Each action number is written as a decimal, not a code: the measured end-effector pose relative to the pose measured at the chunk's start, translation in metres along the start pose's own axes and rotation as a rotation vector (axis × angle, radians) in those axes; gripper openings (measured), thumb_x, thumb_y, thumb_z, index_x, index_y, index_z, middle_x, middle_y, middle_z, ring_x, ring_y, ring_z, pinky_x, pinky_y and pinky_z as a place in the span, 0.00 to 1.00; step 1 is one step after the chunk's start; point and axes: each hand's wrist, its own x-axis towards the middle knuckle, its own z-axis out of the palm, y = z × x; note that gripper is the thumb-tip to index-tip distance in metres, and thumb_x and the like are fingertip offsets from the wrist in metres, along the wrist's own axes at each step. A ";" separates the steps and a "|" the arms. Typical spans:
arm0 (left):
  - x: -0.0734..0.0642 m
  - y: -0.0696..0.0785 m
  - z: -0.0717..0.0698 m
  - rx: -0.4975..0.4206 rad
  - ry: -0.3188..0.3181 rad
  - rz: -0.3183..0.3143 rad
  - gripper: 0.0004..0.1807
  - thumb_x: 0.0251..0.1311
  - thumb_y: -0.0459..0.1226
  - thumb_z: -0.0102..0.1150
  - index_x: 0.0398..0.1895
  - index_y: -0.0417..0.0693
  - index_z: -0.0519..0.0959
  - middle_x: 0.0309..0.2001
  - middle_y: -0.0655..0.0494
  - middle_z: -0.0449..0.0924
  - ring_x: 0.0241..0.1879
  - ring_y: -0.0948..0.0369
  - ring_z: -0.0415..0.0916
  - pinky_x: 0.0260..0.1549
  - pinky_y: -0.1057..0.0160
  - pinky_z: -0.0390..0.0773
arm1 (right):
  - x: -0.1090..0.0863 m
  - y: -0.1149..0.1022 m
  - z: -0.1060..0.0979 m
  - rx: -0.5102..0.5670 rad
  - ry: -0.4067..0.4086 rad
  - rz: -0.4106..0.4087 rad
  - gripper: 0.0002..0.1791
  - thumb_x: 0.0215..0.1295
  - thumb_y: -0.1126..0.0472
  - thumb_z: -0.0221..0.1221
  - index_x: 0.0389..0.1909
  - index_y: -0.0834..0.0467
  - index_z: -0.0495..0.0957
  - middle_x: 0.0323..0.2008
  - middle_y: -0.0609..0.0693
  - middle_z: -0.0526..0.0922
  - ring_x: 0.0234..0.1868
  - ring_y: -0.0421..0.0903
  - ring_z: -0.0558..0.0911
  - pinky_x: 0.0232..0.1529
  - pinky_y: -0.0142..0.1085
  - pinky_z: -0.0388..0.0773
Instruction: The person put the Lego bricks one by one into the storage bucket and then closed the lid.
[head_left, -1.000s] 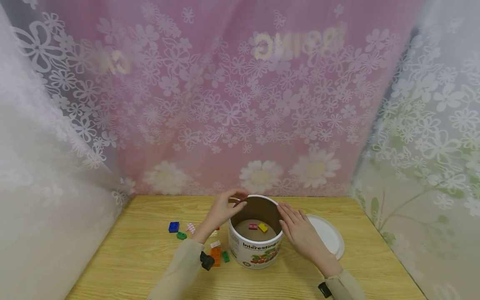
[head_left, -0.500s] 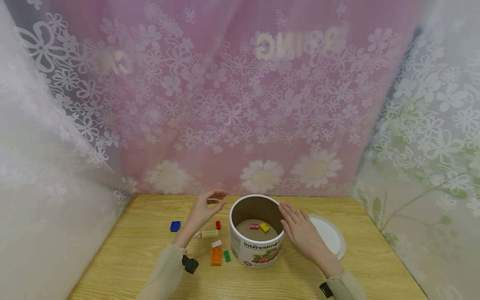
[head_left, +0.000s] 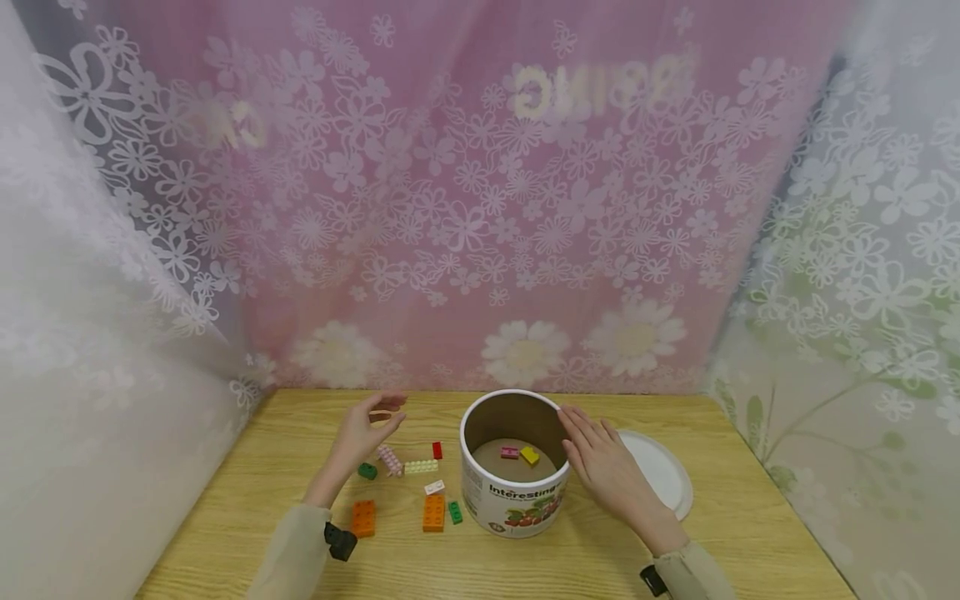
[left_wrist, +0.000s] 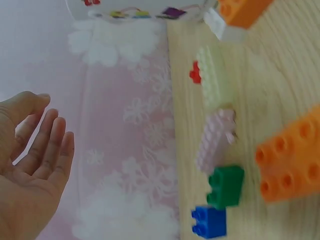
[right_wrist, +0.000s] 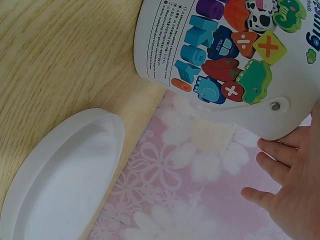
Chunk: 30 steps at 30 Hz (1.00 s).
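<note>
Fingers (left_wrist: 56, 135): left hand (head_left: 362, 432) parted, right hand (head_left: 597, 454) straight on bucket (head_left: 517, 507); lid (head_left: 662, 468) partly hidden.

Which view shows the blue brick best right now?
The left wrist view: the blue brick is unobstructed there, studs visible. The head view doesn't show it, probably because the left hand blocks it; the right wrist view lacks it too.

Open air between left hand (head_left: 362, 435) and bucket (head_left: 517, 508), right hand (head_left: 602, 460) blocking bucket's right side
</note>
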 end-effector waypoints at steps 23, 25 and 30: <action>-0.022 -0.066 -0.038 0.354 -0.063 -0.082 0.22 0.58 0.24 0.68 0.57 0.35 0.79 0.55 0.38 0.81 0.54 0.40 0.79 0.53 0.40 0.80 | 0.001 -0.001 0.000 0.000 0.032 -0.016 0.28 0.81 0.51 0.47 0.76 0.60 0.64 0.73 0.57 0.68 0.73 0.56 0.67 0.72 0.60 0.61; -0.023 -0.068 -0.039 0.377 -0.084 -0.095 0.23 0.58 0.23 0.67 0.58 0.35 0.78 0.55 0.38 0.81 0.55 0.39 0.78 0.52 0.41 0.80 | 0.000 -0.001 0.001 -0.003 0.030 -0.016 0.29 0.81 0.51 0.46 0.76 0.59 0.63 0.73 0.57 0.68 0.73 0.56 0.67 0.72 0.60 0.61; -0.022 -0.074 -0.039 0.407 -0.124 -0.126 0.23 0.56 0.21 0.66 0.56 0.36 0.79 0.54 0.38 0.81 0.55 0.39 0.78 0.53 0.40 0.79 | 0.000 0.000 0.001 -0.005 0.036 -0.018 0.28 0.81 0.51 0.46 0.76 0.60 0.64 0.73 0.57 0.69 0.73 0.56 0.67 0.72 0.60 0.61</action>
